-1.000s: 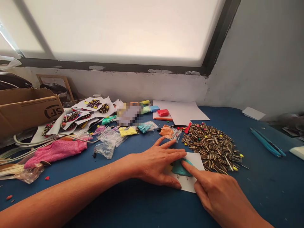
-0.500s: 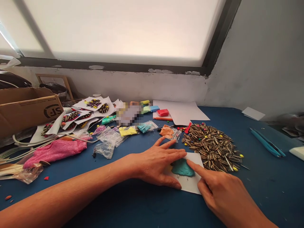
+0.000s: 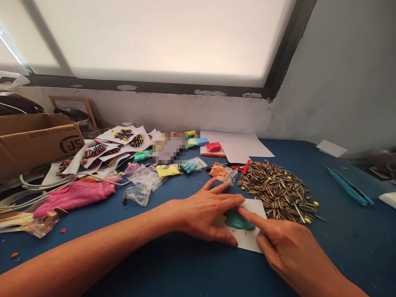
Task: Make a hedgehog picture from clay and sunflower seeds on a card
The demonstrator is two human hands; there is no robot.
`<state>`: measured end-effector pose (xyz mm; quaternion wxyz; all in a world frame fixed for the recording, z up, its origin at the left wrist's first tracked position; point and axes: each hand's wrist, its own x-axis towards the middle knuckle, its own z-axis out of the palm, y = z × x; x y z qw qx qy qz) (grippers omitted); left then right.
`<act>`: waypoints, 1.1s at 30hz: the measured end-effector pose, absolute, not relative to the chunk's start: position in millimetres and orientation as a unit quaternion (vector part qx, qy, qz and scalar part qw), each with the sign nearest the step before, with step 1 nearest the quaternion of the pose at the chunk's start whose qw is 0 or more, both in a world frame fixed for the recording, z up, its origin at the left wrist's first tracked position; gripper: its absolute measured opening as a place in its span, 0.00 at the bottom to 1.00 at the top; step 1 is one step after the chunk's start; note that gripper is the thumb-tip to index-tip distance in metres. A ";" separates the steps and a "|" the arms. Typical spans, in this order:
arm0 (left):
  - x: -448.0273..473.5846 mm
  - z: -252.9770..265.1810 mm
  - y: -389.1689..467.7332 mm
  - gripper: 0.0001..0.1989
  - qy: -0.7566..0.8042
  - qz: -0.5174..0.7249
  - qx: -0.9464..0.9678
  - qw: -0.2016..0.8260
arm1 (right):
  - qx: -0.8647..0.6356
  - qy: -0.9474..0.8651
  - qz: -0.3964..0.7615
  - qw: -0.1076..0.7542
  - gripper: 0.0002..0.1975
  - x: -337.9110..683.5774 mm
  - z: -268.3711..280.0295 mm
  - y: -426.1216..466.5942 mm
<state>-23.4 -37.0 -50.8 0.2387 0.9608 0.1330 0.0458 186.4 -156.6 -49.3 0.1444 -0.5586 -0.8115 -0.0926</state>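
Observation:
A flattened patch of teal modelling clay [image 3: 240, 221] lies on a small white sheet of paper [image 3: 254, 242], with short pen lines showing below the clay. My left hand [image 3: 206, 214] is open, its fingers spread over the left part of the sheet and covering some of it. From the right, my right hand [image 3: 278, 237] reaches in with the index finger stretched out, its tip on the upper part of the clay. The other fingers of that hand are curled under, and nothing shows in them. A heap of striped sunflower seeds [image 3: 275, 189] lies just beyond the sheet.
Bags of orange clay [image 3: 218, 171], yellow clay [image 3: 168, 170] and teal clay [image 3: 189, 166] lie behind my hands. A pink cloth [image 3: 76, 197] and a cardboard box [image 3: 37, 142] are at left. Blue tweezers [image 3: 349, 187] lie at right. White paper [image 3: 241, 148] is at the back.
My right index fingertip has moved slightly left across the clay. My left hand stays spread on the paper; the whole view has shifted a little.

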 end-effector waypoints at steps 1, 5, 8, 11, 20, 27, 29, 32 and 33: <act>-23.5 -51.0 -36.9 0.45 0.133 0.046 0.961 0.239 | -0.551 -0.817 -0.089 0.143 0.26 187.2 -49.6 -157.0; -23.4 -51.0 -36.9 0.45 0.134 0.044 0.961 0.236 | -0.540 -0.820 -0.113 0.155 0.27 193.2 -52.2 -163.0; -23.1 -50.5 -37.2 0.45 0.132 0.043 0.962 0.235 | -0.532 -0.821 -0.133 0.161 0.27 200.3 -57.6 -172.8; -23.2 -50.4 -37.6 0.45 0.131 0.045 0.962 0.234 | -0.523 -0.830 -0.133 0.140 0.26 206.5 -64.9 -182.7; -24.4 -49.2 -37.4 0.45 0.136 0.038 0.962 0.232 | -0.511 -0.838 -0.144 0.128 0.25 206.7 -65.9 -184.0; -24.3 -49.7 -36.9 0.45 0.133 0.041 0.963 0.232 | -0.492 -0.844 -0.150 0.152 0.25 196.5 -61.7 -180.7; -24.3 -50.3 -36.5 0.45 0.131 0.044 0.963 0.232 | -0.488 -0.846 -0.157 0.148 0.25 196.2 -61.7 -180.7; -24.4 -50.6 -36.4 0.45 0.132 0.043 0.963 0.231 | -0.482 -0.849 -0.160 0.147 0.25 197.3 -61.9 -181.4; -24.4 -50.6 -36.5 0.45 0.132 0.042 0.963 0.230 | -0.478 -0.851 -0.161 0.147 0.25 197.3 -62.0 -181.6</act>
